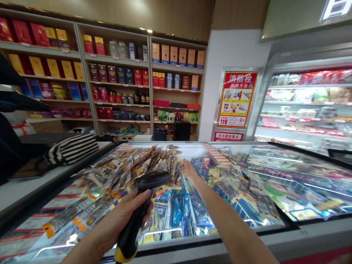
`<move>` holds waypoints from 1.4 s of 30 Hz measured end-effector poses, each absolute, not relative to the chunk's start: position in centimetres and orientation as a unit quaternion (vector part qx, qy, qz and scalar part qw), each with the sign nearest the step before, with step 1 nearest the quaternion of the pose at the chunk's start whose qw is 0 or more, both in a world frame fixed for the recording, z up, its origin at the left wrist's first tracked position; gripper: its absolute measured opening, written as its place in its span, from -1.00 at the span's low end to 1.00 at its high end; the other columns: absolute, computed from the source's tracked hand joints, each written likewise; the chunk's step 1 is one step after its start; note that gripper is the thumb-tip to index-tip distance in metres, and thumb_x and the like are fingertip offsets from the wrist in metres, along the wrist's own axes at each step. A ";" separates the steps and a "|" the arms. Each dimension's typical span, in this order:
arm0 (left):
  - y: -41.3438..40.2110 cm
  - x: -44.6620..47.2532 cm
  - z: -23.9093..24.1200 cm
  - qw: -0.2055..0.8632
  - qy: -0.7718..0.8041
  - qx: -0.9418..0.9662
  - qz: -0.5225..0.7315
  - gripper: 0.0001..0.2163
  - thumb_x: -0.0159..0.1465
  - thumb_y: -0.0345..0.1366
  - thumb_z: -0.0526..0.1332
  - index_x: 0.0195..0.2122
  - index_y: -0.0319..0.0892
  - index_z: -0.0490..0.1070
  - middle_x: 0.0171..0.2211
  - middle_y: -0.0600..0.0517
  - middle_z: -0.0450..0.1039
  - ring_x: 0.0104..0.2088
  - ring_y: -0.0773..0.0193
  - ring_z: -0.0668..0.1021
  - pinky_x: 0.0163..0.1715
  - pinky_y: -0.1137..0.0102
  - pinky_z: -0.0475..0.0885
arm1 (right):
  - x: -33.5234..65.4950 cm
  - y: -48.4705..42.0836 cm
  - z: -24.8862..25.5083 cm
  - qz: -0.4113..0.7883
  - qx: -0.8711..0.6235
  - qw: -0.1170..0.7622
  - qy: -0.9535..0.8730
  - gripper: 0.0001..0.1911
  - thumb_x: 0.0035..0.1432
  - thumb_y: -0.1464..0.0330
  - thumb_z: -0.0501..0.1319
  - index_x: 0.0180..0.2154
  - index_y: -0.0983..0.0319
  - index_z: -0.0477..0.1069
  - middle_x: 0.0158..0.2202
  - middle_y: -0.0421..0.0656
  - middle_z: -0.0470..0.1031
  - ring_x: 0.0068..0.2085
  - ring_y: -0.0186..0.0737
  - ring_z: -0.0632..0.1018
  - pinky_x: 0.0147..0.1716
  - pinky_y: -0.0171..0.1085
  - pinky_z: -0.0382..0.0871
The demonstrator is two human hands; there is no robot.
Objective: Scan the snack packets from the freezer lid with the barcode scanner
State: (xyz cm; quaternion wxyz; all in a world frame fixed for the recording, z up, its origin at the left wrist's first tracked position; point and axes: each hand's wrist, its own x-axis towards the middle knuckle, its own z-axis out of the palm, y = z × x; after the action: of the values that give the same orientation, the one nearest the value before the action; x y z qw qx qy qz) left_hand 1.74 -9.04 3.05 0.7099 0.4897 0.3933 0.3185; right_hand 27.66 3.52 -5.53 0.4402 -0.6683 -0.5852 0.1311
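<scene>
A black barcode scanner [139,214] with a yellow base is gripped in my left hand [129,214], its head pointing away from me. My right arm stretches far forward, and my right hand [188,167] is at the right edge of a heap of snack packets [137,165]. Its fingers are mostly hidden, so whether they hold a packet does not show. These clear packets with brown contents and orange ends lie on the glass top of a chest freezer [165,253]. A smaller group of similar packets [255,194] lies to the right.
Beneath the glass are frozen goods in blue and white bags [176,209]. A striped bag [73,149] sits on the counter at left. Shelves of boxed goods [118,75] line the back wall, beside a red fire-hydrant sign [238,99]. An open display fridge [310,99] stands at right.
</scene>
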 end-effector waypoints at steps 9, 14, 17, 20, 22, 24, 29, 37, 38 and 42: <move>-9.0 2.8 2.5 0.720 0.387 0.496 0.293 -0.76 0.02 -0.13 0.17 -0.56 -0.23 0.30 -0.65 0.09 0.36 -0.68 0.46 0.35 -0.66 0.55 0.23 | 31.2 0.4 -4.0 0.094 -0.768 0.408 -0.484 -0.38 0.01 0.06 -0.09 0.01 0.33 0.12 0.03 0.09 0.18 0.06 0.05 0.19 -0.06 -0.04 0.07; -8.9 4.7 2.2 0.739 0.345 0.510 0.273 -0.78 0.03 -0.14 0.16 -0.52 -0.22 0.27 -0.65 0.10 0.35 -0.69 0.44 0.35 -0.67 0.53 0.22 | 39.0 -7.5 -3.7 -0.008 -0.852 0.201 -0.483 -0.57 -0.12 0.11 0.08 -0.21 0.19 0.36 -0.19 -0.04 0.41 -0.11 0.01 0.38 -0.20 -0.13 0.20; -9.1 5.8 2.1 0.744 0.340 0.516 0.256 -0.77 0.03 -0.13 0.16 -0.50 -0.22 0.27 -0.66 0.10 0.35 -0.69 0.44 0.35 -0.68 0.53 0.20 | 40.8 -9.6 -4.1 0.013 -0.855 0.125 -0.503 -0.48 -0.16 0.11 0.12 -0.12 0.16 0.29 -0.22 -0.07 0.43 -0.17 -0.07 0.42 -0.28 -0.21 0.24; -9.4 6.2 2.0 0.744 0.331 0.523 0.251 -0.78 0.04 -0.14 0.15 -0.50 -0.21 0.26 -0.65 0.10 0.37 -0.69 0.45 0.35 -0.67 0.53 0.20 | 40.0 -9.3 -4.4 0.020 -0.849 0.093 -0.520 -0.31 -0.20 0.11 0.16 0.01 0.19 0.14 -0.15 -0.05 0.40 -0.13 -0.09 0.40 -0.26 -0.25 0.24; -9.4 6.2 2.0 0.742 0.326 0.529 0.250 -0.78 0.05 -0.14 0.14 -0.49 -0.21 0.26 -0.64 0.10 0.36 -0.68 0.45 0.35 -0.67 0.53 0.19 | 38.8 -8.6 -4.3 0.022 -0.851 0.079 -0.519 -0.36 -0.13 0.06 0.08 -0.02 0.25 0.20 -0.16 -0.01 0.40 -0.14 -0.07 0.41 -0.26 -0.24 0.24; -9.4 5.9 1.9 0.740 0.325 0.533 0.251 -0.78 0.05 -0.14 0.13 -0.47 -0.21 0.26 -0.64 0.11 0.35 -0.68 0.45 0.35 -0.68 0.53 0.19 | 37.6 -7.9 -4.0 0.026 -0.856 0.055 -0.514 -0.43 -0.05 0.04 -0.04 -0.15 0.31 0.33 -0.21 0.06 0.42 -0.17 -0.04 0.42 -0.27 -0.22 0.25; -9.3 5.2 1.7 0.735 0.337 0.531 0.254 -0.76 0.05 -0.13 0.14 -0.42 -0.22 0.26 -0.62 0.11 0.35 -0.67 0.46 0.35 -0.67 0.54 0.20 | 35.9 -7.7 -2.3 0.016 -0.813 0.014 -0.582 -0.49 -0.11 0.17 0.07 -0.12 0.29 0.32 -0.09 0.05 0.33 -0.08 -0.01 0.35 -0.19 -0.19 0.21; -9.4 4.9 1.6 0.740 0.331 0.527 0.256 -0.77 0.04 -0.14 0.14 -0.45 -0.22 0.25 -0.65 0.12 0.34 -0.68 0.46 0.35 -0.67 0.54 0.20 | 36.8 -8.3 -1.9 0.128 -0.716 0.002 -0.686 -0.59 -0.44 0.33 0.28 -0.37 0.25 0.41 -0.37 -0.13 0.44 -0.32 -0.13 0.43 -0.40 -0.31 0.24; -9.4 4.9 1.6 0.741 0.333 0.524 0.258 -0.76 0.04 -0.13 0.14 -0.45 -0.22 0.25 -0.64 0.11 0.34 -0.68 0.46 0.35 -0.67 0.54 0.20 | 36.9 -8.3 -2.3 0.126 -0.737 0.049 -0.662 -0.66 -0.42 0.28 0.27 -0.45 0.27 0.40 -0.45 -0.14 0.43 -0.37 -0.14 0.43 -0.45 -0.31 0.22; -9.5 5.3 1.8 0.747 0.326 0.520 0.254 -0.76 0.04 -0.12 0.14 -0.47 -0.23 0.26 -0.64 0.10 0.35 -0.70 0.46 0.34 -0.69 0.54 0.19 | 36.7 -7.9 -4.5 0.167 -0.736 0.405 -0.515 -0.69 -0.18 0.18 0.12 -0.38 0.25 0.30 -0.49 -0.19 0.42 -0.46 -0.24 0.43 -0.54 -0.34 0.22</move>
State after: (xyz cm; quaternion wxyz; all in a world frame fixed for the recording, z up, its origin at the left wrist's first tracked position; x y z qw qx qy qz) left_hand 5.31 -9.45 1.84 0.7469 0.5204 0.3264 0.2544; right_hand 36.65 -7.87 -4.52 0.4052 -0.7365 -0.5153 0.1670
